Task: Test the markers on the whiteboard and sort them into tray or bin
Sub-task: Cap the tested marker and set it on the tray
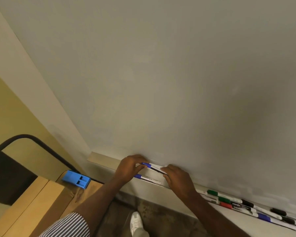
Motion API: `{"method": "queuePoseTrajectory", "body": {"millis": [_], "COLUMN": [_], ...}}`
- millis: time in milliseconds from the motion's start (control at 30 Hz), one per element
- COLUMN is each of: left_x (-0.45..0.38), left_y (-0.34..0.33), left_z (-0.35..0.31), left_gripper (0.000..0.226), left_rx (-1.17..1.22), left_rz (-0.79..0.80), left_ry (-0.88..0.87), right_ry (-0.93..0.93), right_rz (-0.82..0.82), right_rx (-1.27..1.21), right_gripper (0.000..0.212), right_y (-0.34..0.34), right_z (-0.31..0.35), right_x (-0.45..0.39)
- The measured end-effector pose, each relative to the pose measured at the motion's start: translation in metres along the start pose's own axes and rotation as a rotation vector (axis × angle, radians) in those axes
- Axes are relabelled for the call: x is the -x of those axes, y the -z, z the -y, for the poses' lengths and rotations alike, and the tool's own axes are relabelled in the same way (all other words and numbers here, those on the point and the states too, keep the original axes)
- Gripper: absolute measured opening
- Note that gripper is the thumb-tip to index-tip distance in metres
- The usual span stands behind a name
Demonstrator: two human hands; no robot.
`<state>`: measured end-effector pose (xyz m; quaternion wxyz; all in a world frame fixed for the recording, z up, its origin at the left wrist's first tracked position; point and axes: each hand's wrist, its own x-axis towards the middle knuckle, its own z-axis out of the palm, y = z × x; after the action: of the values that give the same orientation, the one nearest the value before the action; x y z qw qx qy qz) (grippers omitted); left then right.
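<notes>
Slim white marker [153, 167], blue cap, held above the ledge [169, 190]: cap pinched by left hand [129, 168], barrel gripped by right hand [177, 179]; whiteboard [161, 74] smooth, matte; label unreadable.

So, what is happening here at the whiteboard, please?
A person holds a blue-capped marker with both hands just above the whiteboard's tray: the left hand pinches the cap end, the right hand grips the barrel. A second blue marker lies on the tray below. More markers wait further right. The whiteboard shows no marks. A blue bin sits on the table at left.
</notes>
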<state>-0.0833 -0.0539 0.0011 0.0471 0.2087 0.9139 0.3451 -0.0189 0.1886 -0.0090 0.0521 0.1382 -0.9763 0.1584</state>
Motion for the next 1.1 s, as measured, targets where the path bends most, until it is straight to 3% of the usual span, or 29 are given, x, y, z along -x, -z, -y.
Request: {"method": "queuePoseTrajectory", "body": {"millis": [67, 300, 667, 900, 1100], "left_x": [0.001, 0.007, 0.012, 0.015, 0.021], "left_y": [-0.007, -0.028, -0.045, -0.054, -0.059], "left_z": [0.010, 0.032, 0.060, 0.070, 0.077], "left_gripper": [0.020, 0.024, 0.027, 0.026, 0.026], "left_rx": [-0.038, -0.056, -0.127, -0.115, -0.119], "left_rz": [0.017, -0.011, -0.007, -0.053, -0.036], "left_ry": [0.049, 0.210, 0.177, 0.146, 0.132], "right_ry": [-0.020, -0.039, -0.071, -0.106, -0.133], "right_rz": [0.038, 0.125, 0.251, 0.338, 0.333], "right_rx": [0.013, 0.045, 0.097, 0.096, 0.135], "right_gripper": [0.042, 0.044, 0.049, 0.042, 0.040], "right_y": [-0.013, -0.044, -0.067, -0.075, -0.080], "right_z": [0.001, 0.011, 0.015, 0.019, 0.021], "right_x": [-0.003, -0.017, -0.029, -0.030, -0.026]}}
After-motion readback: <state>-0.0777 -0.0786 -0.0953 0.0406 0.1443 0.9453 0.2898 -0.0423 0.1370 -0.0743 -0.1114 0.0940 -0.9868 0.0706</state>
